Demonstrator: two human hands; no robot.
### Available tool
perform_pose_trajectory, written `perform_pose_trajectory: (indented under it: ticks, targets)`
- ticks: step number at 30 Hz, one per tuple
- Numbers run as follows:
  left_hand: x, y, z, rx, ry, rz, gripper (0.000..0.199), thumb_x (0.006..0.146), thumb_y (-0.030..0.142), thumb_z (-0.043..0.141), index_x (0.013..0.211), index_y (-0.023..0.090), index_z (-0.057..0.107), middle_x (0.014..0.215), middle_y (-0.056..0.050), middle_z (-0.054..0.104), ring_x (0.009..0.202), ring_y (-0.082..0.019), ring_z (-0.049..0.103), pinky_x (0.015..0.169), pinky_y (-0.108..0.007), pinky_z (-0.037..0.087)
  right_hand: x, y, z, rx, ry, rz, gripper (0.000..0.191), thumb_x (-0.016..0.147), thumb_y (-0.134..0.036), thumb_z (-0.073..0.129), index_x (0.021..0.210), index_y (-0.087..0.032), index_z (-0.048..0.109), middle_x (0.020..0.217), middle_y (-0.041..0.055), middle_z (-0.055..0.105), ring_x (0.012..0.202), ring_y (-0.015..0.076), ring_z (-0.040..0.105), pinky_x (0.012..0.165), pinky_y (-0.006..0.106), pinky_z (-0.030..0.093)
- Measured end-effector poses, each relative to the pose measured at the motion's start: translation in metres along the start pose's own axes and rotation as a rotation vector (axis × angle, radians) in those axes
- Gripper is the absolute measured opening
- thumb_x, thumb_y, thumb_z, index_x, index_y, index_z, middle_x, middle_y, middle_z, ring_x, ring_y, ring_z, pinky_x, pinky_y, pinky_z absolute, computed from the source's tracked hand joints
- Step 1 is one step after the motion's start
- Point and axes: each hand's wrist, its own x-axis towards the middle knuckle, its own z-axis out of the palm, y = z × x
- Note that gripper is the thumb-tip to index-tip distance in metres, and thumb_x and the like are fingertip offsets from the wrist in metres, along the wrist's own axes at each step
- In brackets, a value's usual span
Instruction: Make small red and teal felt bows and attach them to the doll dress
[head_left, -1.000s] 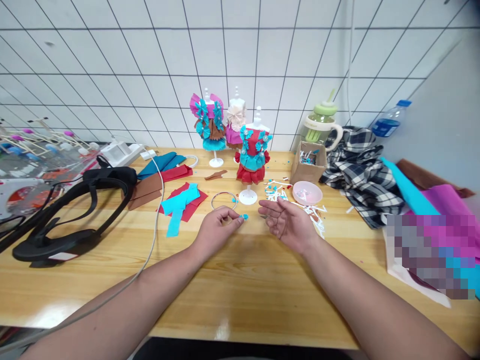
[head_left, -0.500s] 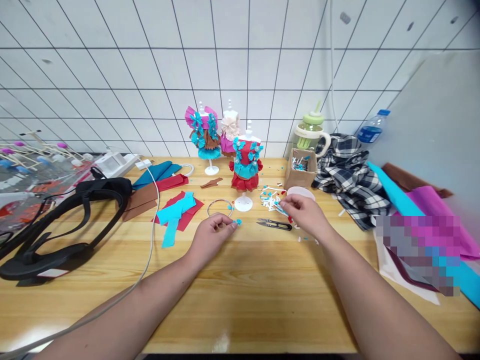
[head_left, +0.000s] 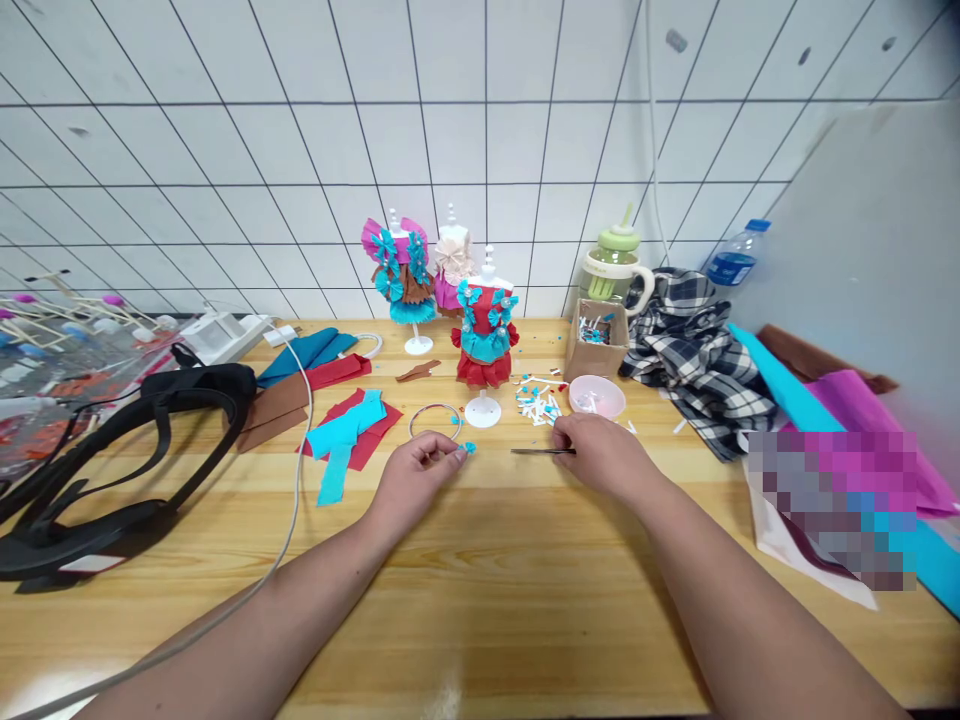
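Observation:
Between thumb and fingertips, my left hand (head_left: 421, 472) pinches a small blue crepe paper flower (head_left: 469, 448). My right hand (head_left: 604, 455) is closed around the black thread snips (head_left: 541, 451), whose blades point left toward the flower. A mini dress form (head_left: 486, 335) in a red and blue paper dress stands on a white base just beyond my hands. Close to my left hand lies a thin metal ring (head_left: 435, 412). Beyond my right hand are a pink dish (head_left: 598, 397) and scattered white and blue scraps (head_left: 538, 405).
Two more dressed forms (head_left: 411, 270) stand behind. Crepe paper strips (head_left: 349, 440) and a black headset strap (head_left: 187, 480) lie left, with a cable (head_left: 300, 480) crossing my left arm. At right are a cardboard box (head_left: 596, 345), green-lidded cup (head_left: 616, 265) and plaid cloth (head_left: 675, 340).
My right hand has come down from the scraps and picked up the thread snips from the table. My left hand still pinches the blue flower in nearly the same place.

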Motion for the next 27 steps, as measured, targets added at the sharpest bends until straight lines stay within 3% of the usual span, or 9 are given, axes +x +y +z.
perform_pose_trajectory:
  ticks: [7, 16, 22, 24, 27]
  targets:
    - [0.0, 0.0, -0.001, -0.037, 0.024, -0.016, 0.025, 0.072, 0.042, 0.067, 0.071, 0.018, 0.061, 0.067, 0.001, 0.059, 0.062, -0.013, 0.049, 0.058, -0.023, 0.037, -0.002, -0.005, -0.004, -0.004, 0.08, -0.114, 0.013, 0.077, -0.009, 0.052, 0.072, -0.02, 0.055, 0.075, 0.0002, 0.062, 0.073, 0.0145, 0.051, 0.056, 0.025, 0.021]
    - [0.0, 0.0, -0.003, -0.048, 0.056, 0.006, 0.024, 0.072, 0.041, 0.067, 0.074, 0.018, 0.063, 0.07, 0.001, 0.06, 0.065, -0.013, 0.05, 0.061, -0.024, 0.038, -0.001, -0.007, 0.001, 0.069, 0.095, -0.279, 0.016, 0.078, -0.005, 0.049, 0.076, -0.02, 0.056, 0.079, 0.0002, 0.061, 0.076, 0.014, 0.05, 0.063, 0.024, 0.028]
    - [0.001, -0.003, -0.003, -0.061, 0.066, 0.006, 0.025, 0.073, 0.042, 0.067, 0.074, 0.018, 0.062, 0.068, 0.001, 0.058, 0.065, -0.013, 0.05, 0.061, -0.024, 0.038, -0.003, -0.015, -0.001, 0.073, 0.27, -0.425, 0.019, 0.084, -0.005, 0.045, 0.079, -0.019, 0.056, 0.083, 0.0028, 0.061, 0.081, 0.0159, 0.049, 0.07, 0.026, 0.032]
    - [0.001, -0.004, -0.002, -0.049, 0.069, 0.008, 0.024, 0.074, 0.041, 0.066, 0.074, 0.018, 0.062, 0.069, 0.001, 0.059, 0.065, -0.013, 0.051, 0.061, -0.024, 0.039, -0.004, -0.015, 0.0, 0.048, 0.247, -0.404, 0.019, 0.085, -0.005, 0.045, 0.079, -0.019, 0.056, 0.081, 0.0027, 0.061, 0.079, 0.0158, 0.049, 0.067, 0.026, 0.032]
    - [0.001, -0.005, -0.002, 0.016, 0.067, 0.052, 0.022, 0.078, 0.04, 0.063, 0.076, 0.019, 0.062, 0.073, -0.001, 0.063, 0.07, -0.016, 0.057, 0.067, -0.028, 0.044, -0.003, -0.01, 0.007, 0.044, 0.099, -0.306, 0.012, 0.08, -0.009, 0.055, 0.081, -0.021, 0.058, 0.08, 0.0008, 0.062, 0.077, 0.0153, 0.052, 0.061, 0.025, 0.03]
